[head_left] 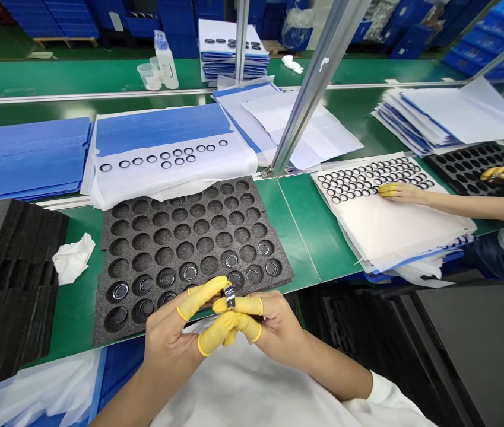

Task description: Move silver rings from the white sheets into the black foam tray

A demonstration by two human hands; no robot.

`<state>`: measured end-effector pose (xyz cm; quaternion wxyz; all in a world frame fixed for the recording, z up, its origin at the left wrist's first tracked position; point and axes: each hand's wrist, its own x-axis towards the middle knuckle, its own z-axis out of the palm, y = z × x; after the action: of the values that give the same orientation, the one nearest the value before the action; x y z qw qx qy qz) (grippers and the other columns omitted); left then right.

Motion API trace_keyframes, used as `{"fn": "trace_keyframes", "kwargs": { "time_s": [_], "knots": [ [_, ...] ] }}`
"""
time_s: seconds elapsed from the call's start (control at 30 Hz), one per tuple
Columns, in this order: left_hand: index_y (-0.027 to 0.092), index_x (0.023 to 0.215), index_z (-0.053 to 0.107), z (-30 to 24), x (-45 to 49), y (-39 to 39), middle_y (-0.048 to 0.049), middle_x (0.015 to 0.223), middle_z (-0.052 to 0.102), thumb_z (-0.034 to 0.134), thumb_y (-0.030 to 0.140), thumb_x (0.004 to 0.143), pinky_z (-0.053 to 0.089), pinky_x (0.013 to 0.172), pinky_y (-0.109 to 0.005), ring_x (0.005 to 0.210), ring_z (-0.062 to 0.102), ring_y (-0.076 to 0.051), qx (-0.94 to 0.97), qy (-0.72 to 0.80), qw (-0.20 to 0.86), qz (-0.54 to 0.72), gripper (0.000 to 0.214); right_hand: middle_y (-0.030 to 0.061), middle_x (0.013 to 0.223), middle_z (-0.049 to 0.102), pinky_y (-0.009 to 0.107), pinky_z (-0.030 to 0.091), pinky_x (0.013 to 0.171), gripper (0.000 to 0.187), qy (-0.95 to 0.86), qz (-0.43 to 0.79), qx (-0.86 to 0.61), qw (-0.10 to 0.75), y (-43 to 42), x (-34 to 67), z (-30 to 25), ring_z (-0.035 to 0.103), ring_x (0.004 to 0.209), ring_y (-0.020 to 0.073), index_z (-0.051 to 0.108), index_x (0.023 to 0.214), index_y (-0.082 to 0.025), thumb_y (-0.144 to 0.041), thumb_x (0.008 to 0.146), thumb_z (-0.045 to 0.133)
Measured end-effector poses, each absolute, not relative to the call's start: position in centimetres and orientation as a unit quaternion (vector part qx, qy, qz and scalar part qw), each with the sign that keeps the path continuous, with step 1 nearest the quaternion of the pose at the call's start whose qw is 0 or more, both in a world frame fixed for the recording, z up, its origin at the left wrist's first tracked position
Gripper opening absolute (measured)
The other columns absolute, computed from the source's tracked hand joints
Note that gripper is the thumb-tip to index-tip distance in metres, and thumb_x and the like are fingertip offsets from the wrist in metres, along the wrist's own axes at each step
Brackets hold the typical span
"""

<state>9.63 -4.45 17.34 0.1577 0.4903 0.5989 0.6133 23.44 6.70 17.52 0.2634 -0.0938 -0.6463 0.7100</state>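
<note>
Both my hands meet low in the middle, fingertips capped in yellow finger cots. My left hand (176, 332) and my right hand (273, 323) pinch one small metal ring (229, 295) between them, held on edge. Just beyond it lies a black foam tray (189, 237) with round pockets; rings sit in several pockets of its near rows, the far rows are bare. Behind the tray a white sheet (171, 163) over blue boards carries a loose row of rings.
A crumpled white wipe (72, 258) lies left of the tray, beside stacked black foam (6, 284). A slanted metal post (309, 89) stands behind. At right a co-worker's hand (401, 191) in yellow cots rests on a sheet of rings (367, 178). Bottle and cup (162, 62) stand far back.
</note>
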Motion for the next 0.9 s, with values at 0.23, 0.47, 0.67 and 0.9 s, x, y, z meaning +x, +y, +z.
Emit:
{"fn": "trace_keyframes", "kwargs": {
  "time_s": [0.23,0.47,0.67,0.9],
  "knots": [
    [0.031,0.129,0.072,16.66,9.58,-5.04,-0.0013,0.097,0.084,0.080,0.030,0.087,0.067,0.079,-0.024,0.080,0.081,-0.018,0.475,0.628,0.170,0.593,0.042,0.0002,0.066,0.070,0.016,0.053,0.057,0.025,-0.618,0.731,-0.112,0.266,6.43,23.54,17.87,0.058,0.051,0.0062,0.080,0.110,-0.019,-0.036,0.100,0.065],
    [0.027,0.123,0.074,16.71,9.89,-4.78,-0.0001,0.096,0.085,0.080,0.033,0.088,0.068,0.077,-0.023,0.076,0.082,-0.017,0.463,0.644,0.136,0.594,0.036,0.0010,0.064,0.070,0.016,0.047,0.050,0.028,-0.619,0.725,-0.146,0.265,6.48,23.60,17.96,0.057,0.050,0.0073,0.080,0.103,-0.018,-0.040,0.100,0.063],
    [0.027,0.118,0.076,16.71,9.73,-4.85,0.0030,0.095,0.084,0.073,0.019,0.092,0.064,0.079,-0.016,0.077,0.081,-0.012,0.478,0.657,0.059,0.580,0.027,-0.0018,0.056,0.065,0.017,0.041,0.045,0.035,-0.620,0.715,-0.172,0.272,6.50,23.64,18.25,0.054,0.047,0.0078,0.079,0.107,-0.019,-0.049,0.098,0.065],
    [0.023,0.108,0.077,16.94,9.61,-4.70,0.0037,0.091,0.083,0.072,0.010,0.091,0.063,0.078,-0.016,0.076,0.079,-0.010,0.495,0.631,0.062,0.594,0.022,-0.0024,0.060,0.066,0.017,0.036,0.041,0.039,-0.560,0.759,-0.219,0.250,7.20,23.49,18.16,0.040,0.041,0.0045,0.077,0.113,-0.019,-0.053,0.097,0.065]
  ]
}}
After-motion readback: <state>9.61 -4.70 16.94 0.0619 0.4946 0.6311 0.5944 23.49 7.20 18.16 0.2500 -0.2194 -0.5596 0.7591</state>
